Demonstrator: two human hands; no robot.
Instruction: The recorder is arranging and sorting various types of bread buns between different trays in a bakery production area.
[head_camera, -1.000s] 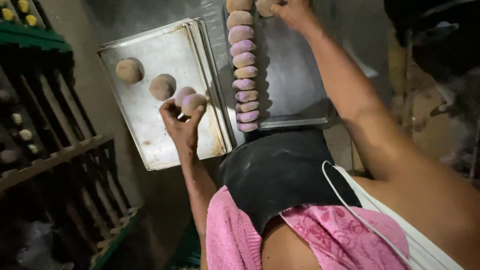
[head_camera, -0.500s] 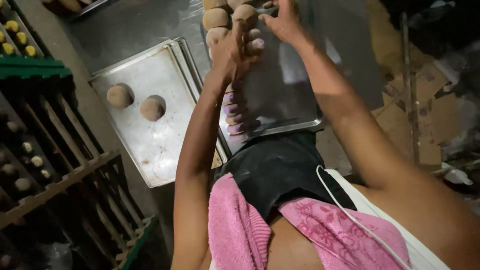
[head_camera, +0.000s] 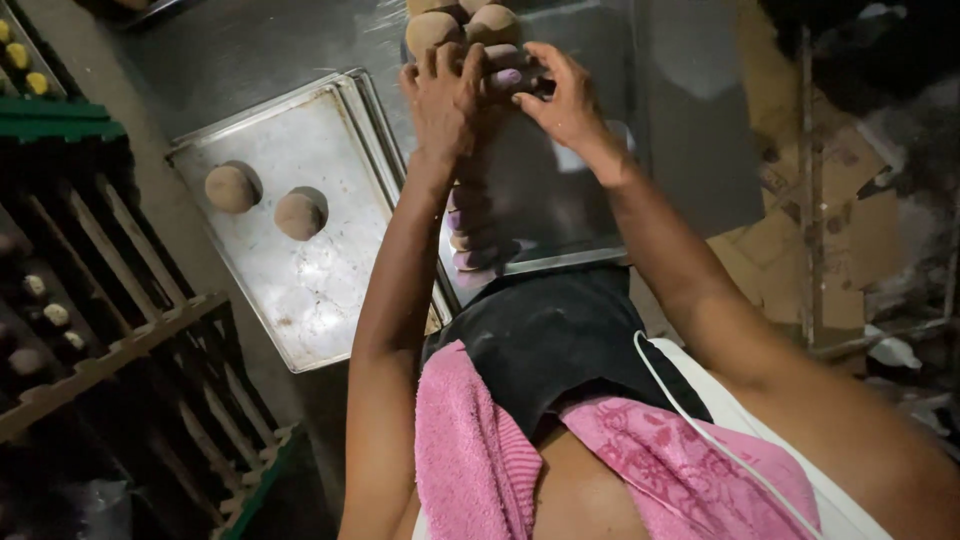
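Two trays sit before us. Below our left hand, the near tray holds two round tan dough balls, well apart from our fingers. Under both hands, the farther tray carries a row of purple pieces running lengthwise away from us. Our left hand is loosely spread on that row; our right hand pinches a pale purple piece. Just beyond sit bigger tan balls.

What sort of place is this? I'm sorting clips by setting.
Most likely a small bakery's work area. Round dough balls sit on a metal baking tray, a row of purple and tan dough pieces lies on a second tray, and wooden racks stand alongside.
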